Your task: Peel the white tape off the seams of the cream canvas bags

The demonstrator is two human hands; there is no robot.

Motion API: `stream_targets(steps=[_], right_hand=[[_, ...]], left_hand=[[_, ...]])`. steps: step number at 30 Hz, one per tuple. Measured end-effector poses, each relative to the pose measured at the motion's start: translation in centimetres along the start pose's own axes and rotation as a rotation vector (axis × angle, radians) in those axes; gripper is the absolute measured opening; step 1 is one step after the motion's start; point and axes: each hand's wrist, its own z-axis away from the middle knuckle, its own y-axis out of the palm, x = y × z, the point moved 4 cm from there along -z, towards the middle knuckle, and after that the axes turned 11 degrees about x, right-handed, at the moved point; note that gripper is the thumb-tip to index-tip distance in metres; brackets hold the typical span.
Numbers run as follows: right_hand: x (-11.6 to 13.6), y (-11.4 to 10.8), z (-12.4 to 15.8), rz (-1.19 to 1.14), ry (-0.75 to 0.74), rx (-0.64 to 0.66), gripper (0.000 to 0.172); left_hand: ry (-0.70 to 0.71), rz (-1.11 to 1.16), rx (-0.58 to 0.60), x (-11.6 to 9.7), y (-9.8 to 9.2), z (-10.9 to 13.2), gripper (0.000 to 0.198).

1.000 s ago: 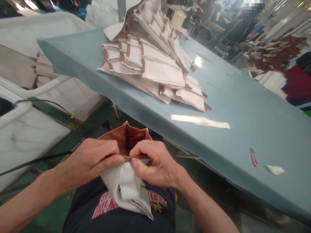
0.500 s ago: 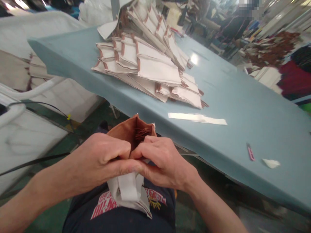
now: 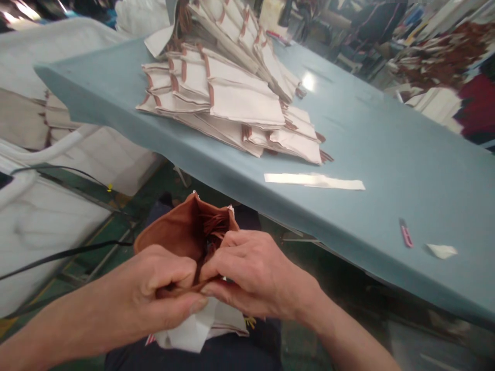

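Observation:
Over my lap, both hands grip the edge of a fabric bag (image 3: 170, 226), its brown inner side showing and its mouth spread towards the table. A bundle of thin brown strips shows inside it. My left hand (image 3: 162, 288) is closed, pinching the brown edge between thumb and curled fingers. Close beside it, my right hand (image 3: 255, 273) pinches the same edge, fingers closed. Below the hands hangs off-white cloth (image 3: 189, 330), partly hidden by them.
A blue-covered table (image 3: 371, 221) slants across the view. On it lie stacked cream cloth pieces with brown edging (image 3: 243, 103), a white strip (image 3: 313, 180), a pink-handled cutter (image 3: 406, 234) and a white scrap (image 3: 441, 251). White-lined carts (image 3: 34, 232) stand at left.
Both hands have shifted down a little and slightly apart. The bag's mouth has opened wider, showing more brown inner side and strips. The view has shifted slightly.

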Motion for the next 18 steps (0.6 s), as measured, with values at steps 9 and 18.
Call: stream_targets(steps=[9,18], right_hand=[[-4.9,0.3,0.0,-0.147,0.012,-0.061,0.026],[-3.3,-3.5,-0.8,-0.151,0.048,-0.017,0.022]], left_hand=[[-0.024,-0.088,-0.205,-0.8,2.2,2.9,0.048],[-0.102,-0.068,-0.38,2.3,-2.5,3.7,0.058]])
